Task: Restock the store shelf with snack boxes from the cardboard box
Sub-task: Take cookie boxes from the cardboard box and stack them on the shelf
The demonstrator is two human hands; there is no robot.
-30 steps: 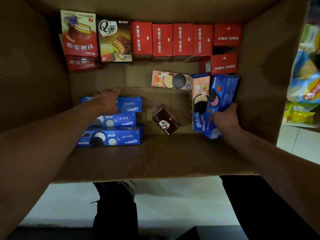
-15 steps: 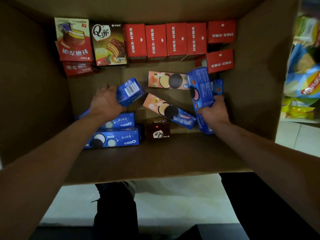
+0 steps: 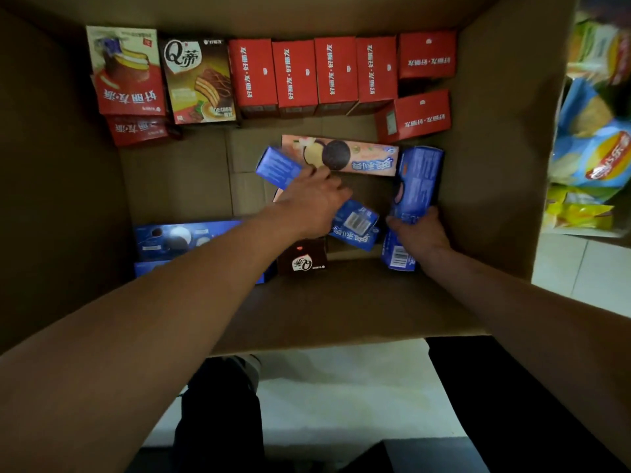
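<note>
While both hands (image 3: 312, 203) grip glossy blue cartons (image 3: 418, 180), cardboard box (image 3: 495, 165) surrounds.

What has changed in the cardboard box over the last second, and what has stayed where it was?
The left hand took a blue Oreo box off the stack at the left and carried it rightward to the middle. The right hand keeps its grip on another blue Oreo box, now raised. A peach Oreo box toppled flat. The red snack boxes stayed put.
</note>
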